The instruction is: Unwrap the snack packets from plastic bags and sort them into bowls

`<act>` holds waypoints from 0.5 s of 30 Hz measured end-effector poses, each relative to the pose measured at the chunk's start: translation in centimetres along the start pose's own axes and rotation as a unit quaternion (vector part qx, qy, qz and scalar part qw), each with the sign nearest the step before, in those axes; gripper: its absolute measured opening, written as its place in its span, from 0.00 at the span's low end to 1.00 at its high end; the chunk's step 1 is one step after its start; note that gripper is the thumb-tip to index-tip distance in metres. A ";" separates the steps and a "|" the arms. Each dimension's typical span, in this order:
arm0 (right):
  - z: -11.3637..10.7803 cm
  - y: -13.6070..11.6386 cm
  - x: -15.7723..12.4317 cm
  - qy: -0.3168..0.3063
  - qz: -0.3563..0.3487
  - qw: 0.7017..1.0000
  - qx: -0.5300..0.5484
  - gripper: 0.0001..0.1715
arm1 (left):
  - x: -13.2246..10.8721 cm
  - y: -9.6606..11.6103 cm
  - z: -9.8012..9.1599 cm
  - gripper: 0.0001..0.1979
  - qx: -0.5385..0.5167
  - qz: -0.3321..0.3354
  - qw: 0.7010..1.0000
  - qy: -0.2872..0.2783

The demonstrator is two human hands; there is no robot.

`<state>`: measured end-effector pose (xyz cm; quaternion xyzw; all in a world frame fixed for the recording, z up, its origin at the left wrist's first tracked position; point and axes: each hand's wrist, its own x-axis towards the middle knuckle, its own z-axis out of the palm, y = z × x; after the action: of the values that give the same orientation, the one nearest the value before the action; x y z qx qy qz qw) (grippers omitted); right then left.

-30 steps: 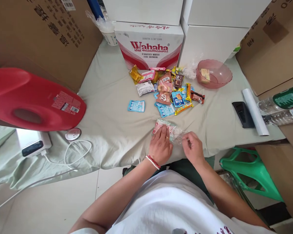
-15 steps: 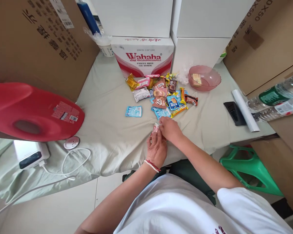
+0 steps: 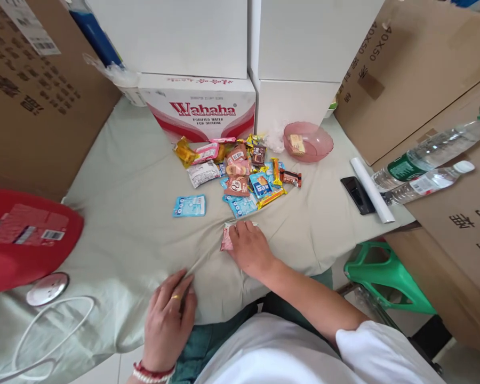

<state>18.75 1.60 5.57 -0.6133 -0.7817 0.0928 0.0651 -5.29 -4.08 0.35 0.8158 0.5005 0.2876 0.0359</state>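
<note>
Because my right hand (image 3: 253, 252) covers most of pink packet (image 3: 225, 241), long axis unclear; visible end points left. Packet on cloth (image 3: 136, 192), nearer me than snack pile (image 3: 237, 169). Right fingers curled over it, pinch hidden; left hand (image 3: 168, 316) loosely extended on cloth, empty.

Left grip (image 3: 168, 314) palm down, loosely bent, right grip (image 3: 249, 248) farther forward, curled downward, right forearm (image 3: 308, 298) slanting inward
</note>
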 end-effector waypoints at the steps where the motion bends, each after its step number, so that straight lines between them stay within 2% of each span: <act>1: -0.3 0.2 0.1 0.001 -0.004 1.000 0.003 0.19 | 0.0 0.0 0.1 0.13 0.016 0.000 1.000 0.009; 3: -1.3 1.6 0.3 0.012 -0.012 0.999 0.029 0.17 | 0.1 0.2 0.6 0.13 0.058 0.004 0.998 0.035; 5: -3.3 4.6 0.7 0.051 -0.005 0.996 0.070 0.19 | 0.2 0.7 1.2 0.16 0.104 0.010 0.992 0.068; 8: -8.2 12.5 2.6 0.174 0.075 0.978 0.091 0.22 | 0.1 1.1 1.7 0.20 0.131 0.013 0.986 0.101; 11: -14.1 22.0 6.3 0.293 0.245 0.924 -0.001 0.22 | 0.0 1.0 1.8 0.23 0.137 0.023 0.984 0.112; 12: -15.6 24.9 7.9 0.308 0.301 0.902 -0.034 0.22 | 0.1 1.0 1.8 0.24 0.140 0.027 0.983 0.113; 13: -16.8 27.3 9.5 0.309 0.324 0.893 -0.042 0.23 | 0.1 1.0 1.8 0.24 0.143 0.031 0.983 0.114; 15: -17.8 30.8 12.5 0.286 0.327 0.900 -0.046 0.20 | 0.1 1.0 1.8 0.25 0.148 0.034 0.982 0.112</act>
<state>48.76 21.95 15.80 -0.8370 -0.4881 -0.1062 0.2233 -3.57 -4.07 -0.75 0.7912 0.5107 0.3008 -0.1509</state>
